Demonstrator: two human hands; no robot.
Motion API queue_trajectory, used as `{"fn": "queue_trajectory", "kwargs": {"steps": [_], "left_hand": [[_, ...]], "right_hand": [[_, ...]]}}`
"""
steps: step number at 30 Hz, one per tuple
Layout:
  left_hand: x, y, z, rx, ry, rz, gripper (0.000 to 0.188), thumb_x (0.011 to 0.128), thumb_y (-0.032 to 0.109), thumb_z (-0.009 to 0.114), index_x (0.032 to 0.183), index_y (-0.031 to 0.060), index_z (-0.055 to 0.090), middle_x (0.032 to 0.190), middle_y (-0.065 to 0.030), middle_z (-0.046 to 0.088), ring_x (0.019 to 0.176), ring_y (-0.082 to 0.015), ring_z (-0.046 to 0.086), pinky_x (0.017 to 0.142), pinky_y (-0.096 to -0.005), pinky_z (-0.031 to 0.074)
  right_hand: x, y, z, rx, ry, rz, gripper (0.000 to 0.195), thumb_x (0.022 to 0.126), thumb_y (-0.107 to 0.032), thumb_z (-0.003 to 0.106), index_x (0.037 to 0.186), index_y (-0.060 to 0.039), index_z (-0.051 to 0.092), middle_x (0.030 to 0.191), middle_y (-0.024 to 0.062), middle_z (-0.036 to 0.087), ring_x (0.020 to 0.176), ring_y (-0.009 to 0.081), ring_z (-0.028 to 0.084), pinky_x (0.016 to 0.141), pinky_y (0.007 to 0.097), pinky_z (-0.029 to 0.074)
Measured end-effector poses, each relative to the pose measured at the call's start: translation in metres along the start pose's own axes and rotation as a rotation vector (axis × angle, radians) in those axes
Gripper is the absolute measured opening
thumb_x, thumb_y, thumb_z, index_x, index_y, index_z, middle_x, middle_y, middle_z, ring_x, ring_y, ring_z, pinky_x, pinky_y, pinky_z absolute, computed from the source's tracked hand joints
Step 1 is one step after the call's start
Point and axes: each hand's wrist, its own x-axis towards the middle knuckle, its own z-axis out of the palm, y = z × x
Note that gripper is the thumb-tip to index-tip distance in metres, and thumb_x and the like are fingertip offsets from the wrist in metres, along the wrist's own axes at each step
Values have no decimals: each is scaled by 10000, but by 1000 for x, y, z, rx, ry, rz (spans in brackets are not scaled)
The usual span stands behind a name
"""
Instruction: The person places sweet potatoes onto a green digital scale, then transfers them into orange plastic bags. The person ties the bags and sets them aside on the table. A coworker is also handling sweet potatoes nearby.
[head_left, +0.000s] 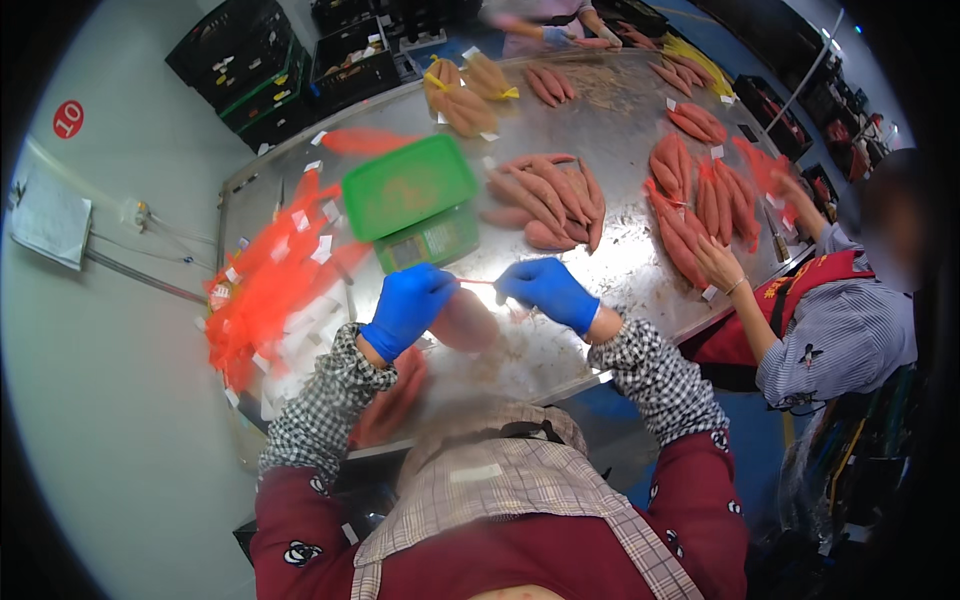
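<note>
My left hand (414, 306), in a blue glove, is closed on one end of a stretched red net strand (475, 281). My right hand (549, 290), also gloved in blue, pinches the other end. A blurred, reddish filled net bag (466, 321) hangs below and beside my left hand. Just beyond my hands, a green plastic basket (409, 186) rests on a scale (429, 241). Loose sweet potatoes (551, 196) lie in a pile to the right of it. Under my left forearm is another red net bag of sweet potatoes (396, 394), partly hidden.
Red mesh bags with white tags (262, 292) are heaped on the metal table (517, 371) at left. Filled net bags (679, 217) lie at right, near a co-worker's hand (721, 264) and a knife (778, 238). Black crates (356, 60) stand behind; another person works across the table.
</note>
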Motion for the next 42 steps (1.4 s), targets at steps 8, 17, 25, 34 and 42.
{"fn": "queue_trajectory", "kwargs": {"steps": [8, 17, 25, 34, 42], "left_hand": [[66, 90, -27, -201, 94, 89, 105, 837, 37, 730, 936, 20, 762, 774, -105, 707, 675, -203, 693, 625, -297, 540], [58, 168, -119, -373, 287, 280, 105, 866, 47, 731, 899, -52, 723, 905, -147, 660, 829, -233, 637, 746, -333, 528], [37, 144, -89, -786, 568, -144, 186, 925, 110, 665, 935, -66, 725, 935, -101, 697, 867, -161, 624, 804, -284, 478], [-33, 88, -40, -793, 493, -418, 150, 915, 62, 718, 971, -73, 747, 867, -87, 742, 760, -131, 665, 720, -259, 526], [-46, 58, 1, -884, 538, -577, 192, 954, 101, 649, 990, -71, 728, 815, -86, 714, 696, -136, 641, 672, -262, 509]], "right_hand": [[-26, 25, 122, 1345, -100, -93, 343, 1033, -137, 534, 1371, -160, 479, 1271, 21, 556, 1202, 209, 565, 1026, 387, 486], [61, -66, 98, 1546, -272, -313, 136, 1024, -127, 552, 1124, -56, 611, 988, 9, 582, 919, 148, 584, 806, 304, 495], [39, -102, 22, 946, 135, -581, 111, 944, -60, 648, 1026, -7, 701, 920, 48, 678, 814, 143, 649, 724, 279, 523], [-8, -79, 81, 349, 359, -507, 202, 872, -95, 777, 1066, -40, 768, 910, 100, 733, 795, 151, 697, 697, 276, 546], [-2, -45, 105, -164, 588, -606, 239, 861, -66, 760, 1099, -87, 765, 933, 88, 735, 737, 213, 704, 696, 288, 556]]}}
